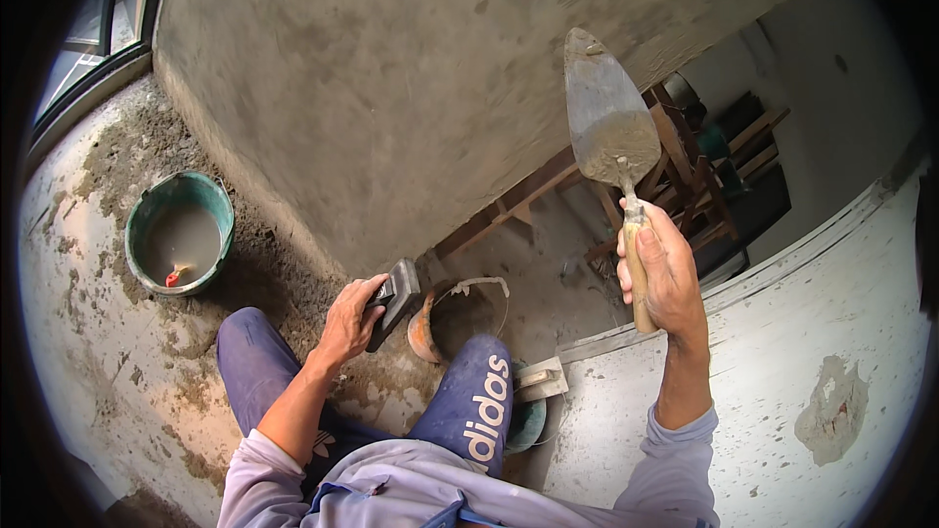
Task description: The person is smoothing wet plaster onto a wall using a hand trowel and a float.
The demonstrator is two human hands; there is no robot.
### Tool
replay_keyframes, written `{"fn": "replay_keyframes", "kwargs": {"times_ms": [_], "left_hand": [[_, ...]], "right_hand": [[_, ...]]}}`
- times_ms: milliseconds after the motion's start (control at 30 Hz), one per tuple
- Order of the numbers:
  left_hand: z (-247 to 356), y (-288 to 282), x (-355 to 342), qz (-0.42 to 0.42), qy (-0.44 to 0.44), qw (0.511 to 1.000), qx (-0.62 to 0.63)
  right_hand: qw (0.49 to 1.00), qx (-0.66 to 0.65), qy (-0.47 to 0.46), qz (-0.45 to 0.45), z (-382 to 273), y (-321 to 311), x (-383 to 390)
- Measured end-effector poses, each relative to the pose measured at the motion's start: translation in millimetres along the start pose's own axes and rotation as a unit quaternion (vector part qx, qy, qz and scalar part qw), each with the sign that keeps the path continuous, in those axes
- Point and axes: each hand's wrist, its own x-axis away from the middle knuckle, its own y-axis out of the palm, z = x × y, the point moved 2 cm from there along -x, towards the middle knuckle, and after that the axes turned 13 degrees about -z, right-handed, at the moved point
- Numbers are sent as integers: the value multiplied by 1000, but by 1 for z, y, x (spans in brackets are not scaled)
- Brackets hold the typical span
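My right hand (664, 269) is wrapped round the wooden handle of a trowel (612, 132), raised with its blade pointing up and away. Grey mortar is smeared on the lower part of the blade. Lower and to the left, my left hand (349, 321) grips a dark plastering float (395, 299), tilted over my knees. Just beyond the float rises a grey plastered wall (391, 78). Beside my right knee sits an orange-rimmed bucket (423, 330), partly hidden by my leg.
At the left a green bucket (138, 256) holds murky water and a small red object (176, 276). Another float (540, 379) lies on a green container (526, 424) near my right thigh. Wooden pieces (690, 166) are piled at the right. Mortar crumbs (264, 274) line the wall's foot.
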Motion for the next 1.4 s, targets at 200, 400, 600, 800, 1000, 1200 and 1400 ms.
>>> {"fn": "replay_keyframes", "kwargs": {"times_ms": [200, 400, 600, 800, 1000, 1200, 1400], "left_hand": [[-6, 1, -3, 1, -25, 999, 26], [-33, -6, 7, 41, -72, 798, 597], [-119, 16, 54, 27, -16, 765, 644], [-78, 9, 65, 77, -86, 895, 430], [-79, 3, 62, 101, -112, 950, 274], [-75, -3, 40, 104, 44, 793, 599], [-43, -16, 35, 76, 25, 705, 705]], "right_hand": [[995, 30, 84, -43, 12, 5, -13], [933, -288, 79, -203, 63, 47, 12], [806, -433, 126, -384, 132, 133, 7], [746, -445, 161, -469, 147, 181, -4], [868, -271, 172, -379, 162, 145, 31], [978, 162, -93, -93, 146, 151, 69], [954, 248, -165, -44, 157, 173, 77]]}}
